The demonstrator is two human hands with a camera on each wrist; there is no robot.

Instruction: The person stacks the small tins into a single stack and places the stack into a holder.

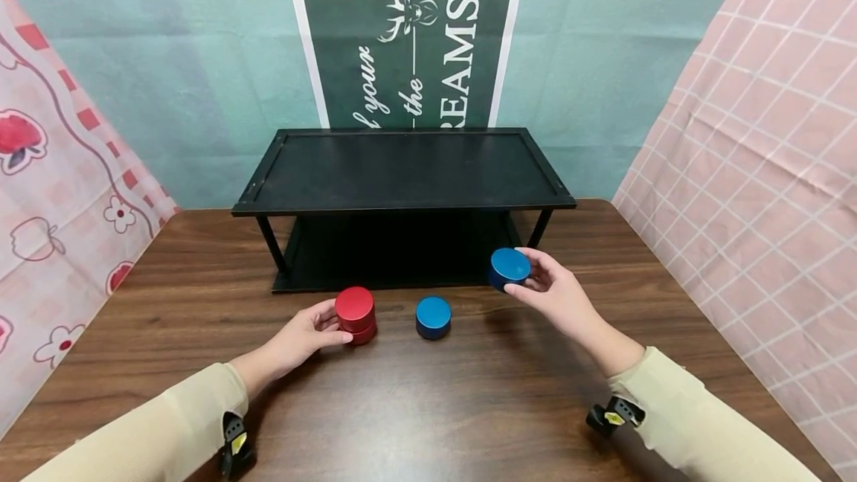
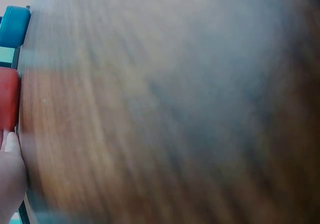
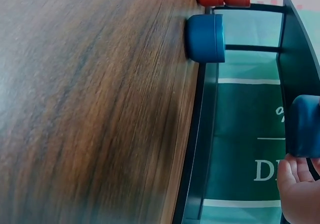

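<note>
Two round red tins stand stacked on the table, the upper red tin (image 1: 355,307) on the lower red tin (image 1: 364,335). My left hand (image 1: 294,341) holds the stack from its left side, thumb in front; which tin it grips more cannot be told. A blue round tin (image 1: 433,317) rests on the table to the right of the stack, touched by neither hand. Farther right, my right hand (image 1: 556,296) pinches another blue tin (image 1: 509,268) by its right side. That tin is held above the table, as the right wrist view also shows.
A black two-level rack (image 1: 402,173) stands at the back of the wooden table (image 1: 428,407), its lower shelf (image 1: 402,251) just behind the tins. Behind it hangs a green curtain (image 1: 589,58). Pink cloths flank both sides.
</note>
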